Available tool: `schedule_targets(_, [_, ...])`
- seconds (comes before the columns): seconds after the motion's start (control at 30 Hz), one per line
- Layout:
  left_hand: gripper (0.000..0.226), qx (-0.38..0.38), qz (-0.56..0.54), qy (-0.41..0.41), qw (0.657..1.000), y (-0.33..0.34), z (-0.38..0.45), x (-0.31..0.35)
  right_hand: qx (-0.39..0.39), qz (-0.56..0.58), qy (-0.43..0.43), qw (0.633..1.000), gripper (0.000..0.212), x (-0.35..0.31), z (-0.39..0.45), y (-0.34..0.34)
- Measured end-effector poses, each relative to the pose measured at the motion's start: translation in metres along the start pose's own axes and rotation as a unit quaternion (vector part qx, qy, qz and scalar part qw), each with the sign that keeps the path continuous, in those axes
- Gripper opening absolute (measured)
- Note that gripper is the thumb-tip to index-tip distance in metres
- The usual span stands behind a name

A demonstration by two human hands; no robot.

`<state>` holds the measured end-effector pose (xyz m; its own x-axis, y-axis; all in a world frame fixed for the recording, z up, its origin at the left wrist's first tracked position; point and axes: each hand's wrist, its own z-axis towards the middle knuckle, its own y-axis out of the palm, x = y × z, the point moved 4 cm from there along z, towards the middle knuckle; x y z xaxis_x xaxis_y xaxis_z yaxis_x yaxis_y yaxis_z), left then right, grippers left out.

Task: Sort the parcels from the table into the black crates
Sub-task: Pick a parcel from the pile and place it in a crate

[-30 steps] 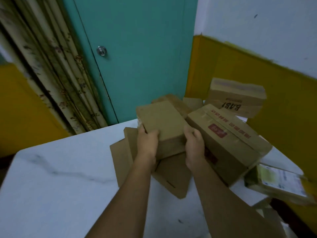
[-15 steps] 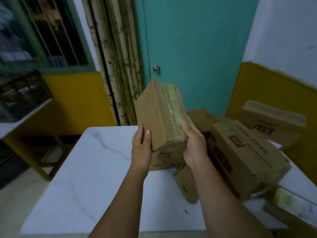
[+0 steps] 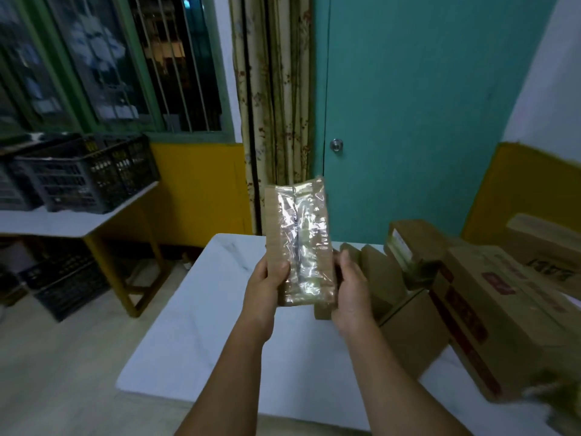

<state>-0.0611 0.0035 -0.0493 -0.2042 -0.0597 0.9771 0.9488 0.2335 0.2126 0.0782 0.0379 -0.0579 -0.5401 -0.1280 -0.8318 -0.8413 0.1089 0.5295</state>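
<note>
I hold a small cardboard parcel (image 3: 298,240) upright above the white marble table (image 3: 201,325), its face covered in shiny clear tape. My left hand (image 3: 264,291) grips its lower left edge, thumb on the front. My right hand (image 3: 352,294) grips its lower right edge. More cardboard parcels lie on the table's right side: a large box with red print (image 3: 503,322), a smaller box (image 3: 408,243) behind it and flat pieces (image 3: 377,272). A black crate (image 3: 88,174) stands on a side table at the left.
A second white-topped table with yellow legs (image 3: 72,221) carries the crates; another black crate (image 3: 63,284) sits under it on the floor. A teal door (image 3: 408,105), a curtain (image 3: 276,105) and a barred window (image 3: 110,58) stand behind. Open floor (image 3: 63,372) lies between the tables.
I lifted the parcel off the pile and turned it upright so its taped face points at me. My view swung left, bringing the black crates into sight.
</note>
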Motion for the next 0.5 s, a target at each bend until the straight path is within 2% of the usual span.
schedule_targets(0.1, [0.041,-0.028,0.019,0.033,0.999,-0.02,-0.007,0.002,0.027,0.003,-0.01,1.0,0.019,0.009,-0.003,0.009])
schedule_targets(0.17, [0.043,-0.039,0.039,0.046,0.997,-0.029,-0.008,0.002,0.006,0.035,0.02,0.999,0.032,0.017,-0.006,0.013])
schedule_targets(0.27, [0.066,-0.043,0.106,0.049,0.992,-0.034,-0.009,0.009,-0.017,0.056,0.083,0.995,0.062,0.03,-0.013,0.014])
schedule_targets(0.33, [0.063,-0.035,0.122,0.035,0.991,-0.037,-0.013,0.01,-0.024,0.026,0.069,0.997,0.071,0.034,-0.015,0.016])
schedule_targets(0.37, [0.05,-0.031,0.09,0.015,0.995,-0.039,-0.013,0.01,-0.022,-0.01,0.051,0.998,0.069,0.032,-0.016,0.018])
schedule_targets(0.4, [0.036,-0.027,0.032,-0.019,0.999,-0.041,-0.014,0.009,-0.014,-0.051,0.033,0.998,0.057,0.031,-0.017,0.018])
schedule_targets(0.43, [0.034,-0.017,-0.034,-0.058,0.998,-0.041,-0.015,0.011,0.006,-0.091,0.013,0.996,0.037,0.029,-0.018,0.02])
schedule_targets(0.47, [0.045,0.0,-0.098,-0.096,0.991,-0.044,-0.012,0.009,0.025,-0.132,-0.012,0.991,0.018,0.027,-0.019,0.021])
schedule_targets(0.5, [0.057,0.017,-0.145,-0.128,0.981,-0.048,-0.009,0.007,0.027,-0.158,-0.041,0.986,0.01,0.024,-0.02,0.023])
